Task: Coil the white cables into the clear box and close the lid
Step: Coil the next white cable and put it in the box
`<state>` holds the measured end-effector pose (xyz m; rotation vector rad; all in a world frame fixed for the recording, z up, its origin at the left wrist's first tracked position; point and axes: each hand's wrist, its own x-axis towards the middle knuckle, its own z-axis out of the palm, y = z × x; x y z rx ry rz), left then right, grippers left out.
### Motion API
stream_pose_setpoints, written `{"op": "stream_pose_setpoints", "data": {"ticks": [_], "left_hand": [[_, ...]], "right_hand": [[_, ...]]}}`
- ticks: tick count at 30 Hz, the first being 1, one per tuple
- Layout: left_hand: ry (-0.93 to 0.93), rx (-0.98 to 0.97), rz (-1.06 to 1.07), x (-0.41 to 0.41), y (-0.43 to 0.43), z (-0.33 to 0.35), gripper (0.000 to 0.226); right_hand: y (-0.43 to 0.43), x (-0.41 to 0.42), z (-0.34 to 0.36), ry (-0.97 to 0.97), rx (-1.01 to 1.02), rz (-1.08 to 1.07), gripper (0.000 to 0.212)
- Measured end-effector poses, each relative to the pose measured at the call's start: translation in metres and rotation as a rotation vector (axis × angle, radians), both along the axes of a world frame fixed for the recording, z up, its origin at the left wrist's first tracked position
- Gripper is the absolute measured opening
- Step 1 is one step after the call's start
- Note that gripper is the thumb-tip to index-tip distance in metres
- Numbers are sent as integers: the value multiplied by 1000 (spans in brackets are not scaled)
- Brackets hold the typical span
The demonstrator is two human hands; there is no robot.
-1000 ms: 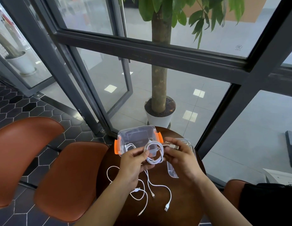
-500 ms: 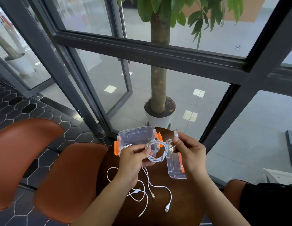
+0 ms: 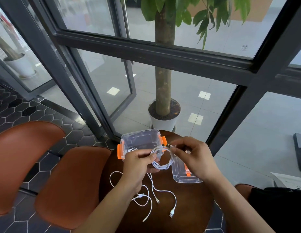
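A coiled white cable hangs between my hands above the round dark table. My left hand pinches the left side of the coil. My right hand holds the cable's plug end at the coil's top right. Just behind the coil stands the clear box with orange latches, open, with a bit of white cable inside. Its clear lid lies flat on the table under my right hand. Loose white cables sprawl on the table below my hands.
Two brown chairs stand left of the table. A glass wall with dark frames runs close behind it, with a potted tree beyond. A black bag sits at the right.
My right hand has come down and brought the plug end in against the top of the coil. The coil stays in my left hand, in front of the box.
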<state>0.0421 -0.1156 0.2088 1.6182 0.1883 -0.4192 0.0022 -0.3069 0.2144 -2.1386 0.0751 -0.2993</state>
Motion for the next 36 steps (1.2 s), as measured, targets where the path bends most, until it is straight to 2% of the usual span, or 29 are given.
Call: {"op": "stream_pose_setpoints", "data": {"ticks": [4,16,18,22,25,27,29,32,36], "left_hand": [[-2,21,-12,0,-1,-1,20],[-10,79,-19,-1,-4,-3,18],[-11,81,-14,0,-4,-3,18],[-12,83,-9,0,-6,-4,17],[-10,70,-17,1,-8,-2,18],[-5,66,-18,3,-9,-1,20],[10,43,-14,5,-9,1,22],[54,12,-2,6,-7,1,18],[74,16,-17,7,-5,-3,16]], "right_hand": [[-1,0,6,-21,-160,43,8],[8,4,-6,-18,-260,74,16],[12,3,-12,-58,-346,87,17],[19,4,-24,-101,-381,-32,17],[25,2,-24,-131,-403,-117,31],[28,2,-22,-133,-355,-158,34],[27,5,-24,-79,-215,-174,33],[29,7,-30,33,-41,-102,34],[32,9,-38,60,-19,-53,27]]}}
